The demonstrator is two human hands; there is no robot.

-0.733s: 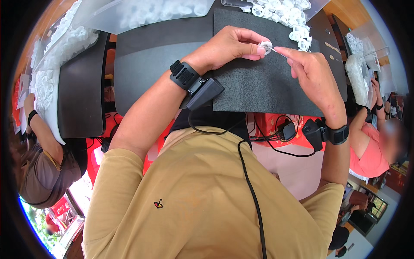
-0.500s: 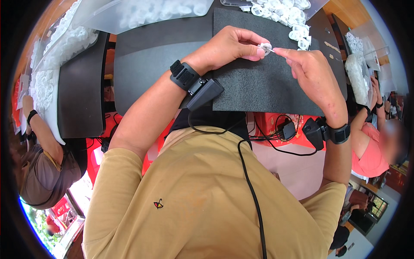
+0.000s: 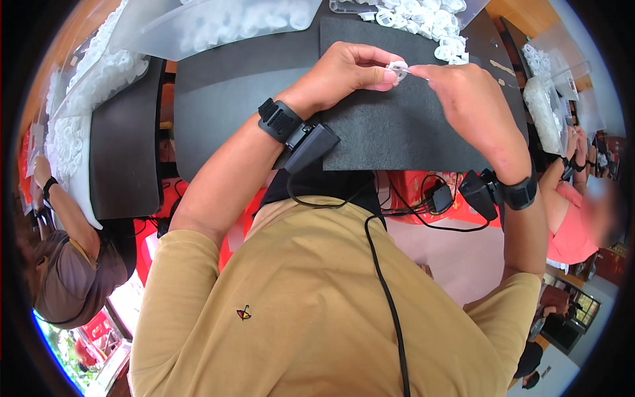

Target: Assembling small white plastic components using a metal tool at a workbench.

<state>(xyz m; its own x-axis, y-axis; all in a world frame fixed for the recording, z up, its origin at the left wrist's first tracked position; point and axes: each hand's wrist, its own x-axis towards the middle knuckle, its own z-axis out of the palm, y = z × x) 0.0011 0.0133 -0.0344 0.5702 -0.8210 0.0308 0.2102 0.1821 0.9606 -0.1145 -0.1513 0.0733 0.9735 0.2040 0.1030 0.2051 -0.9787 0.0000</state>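
Observation:
A small round white plastic part (image 3: 398, 67) is pinched between the thumb and fingers of my left hand (image 3: 340, 76), above a dark textured mat (image 3: 390, 135). My right hand (image 3: 471, 99) comes in from the right with its fingers closed on a thin pale tool. Only a short tip of that tool shows, touching the part's right side; my fingers hide the rest, and its exact kind cannot be made out.
Loose white plastic parts (image 3: 430, 20) lie heaped at the mat's far edge. A translucent bin (image 3: 245, 30) of similar parts stands at the far left of the dark table (image 3: 231, 99). Black cables (image 3: 380, 264) hang before me. Co-workers sit at left and right.
My right hand has turned, its back now more upward and its fingers more hidden. Both hands and the white part have shifted slightly left in view.

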